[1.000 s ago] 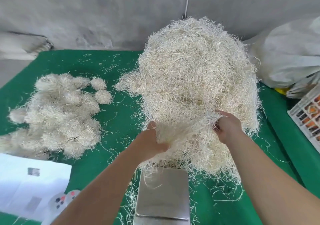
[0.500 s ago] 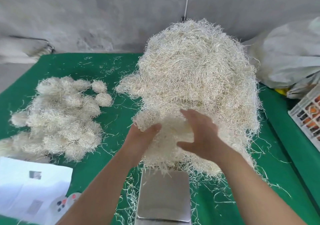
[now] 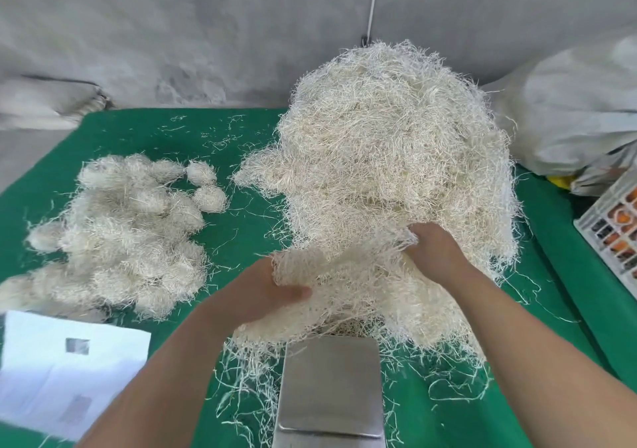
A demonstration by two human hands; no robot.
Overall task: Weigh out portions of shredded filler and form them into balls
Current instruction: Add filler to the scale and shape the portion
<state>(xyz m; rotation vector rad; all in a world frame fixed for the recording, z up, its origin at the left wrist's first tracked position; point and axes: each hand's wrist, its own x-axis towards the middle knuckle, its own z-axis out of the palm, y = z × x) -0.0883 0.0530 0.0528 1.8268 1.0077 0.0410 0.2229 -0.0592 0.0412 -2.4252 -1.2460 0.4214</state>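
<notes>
Filler (image 3: 389, 158) rises in one big pale heap on the green table (image 3: 241, 227), right of centre and close to the grey wall behind. Both bare hands are at the heap's near foot, working a flat clump (image 3: 344, 275) of shreds that is still tangled into the heap. Left hand (image 3: 265, 292) grips the clump's left edge, thumb pressed over the top of the strands and the fingers hidden underneath. Right hand (image 3: 434, 251) reaches in from the right, fingers curled into the shreds at the clump's upper right corner and pinching them. Just below the clump, and nearer the person, stands the scale (image 3: 331, 385), its square steel plate bare but for stray strands around its edges; the clump's lower fringe hangs right beside the plate's far edge, and I cannot tell whether it touches. Finished balls (image 3: 127, 237) lie bunched together on the left side of the table, well apart from the heap, with two small ones at the bunch's far right corner. Loose shreds are scattered over the cloth between and around them. White paper (image 3: 65, 372) lies at the near left, touching the bunch's near edge. A white sack (image 3: 572, 113) slumps at the far right beside the heap, and a slotted white crate (image 3: 617, 227) sits at the right edge.
</notes>
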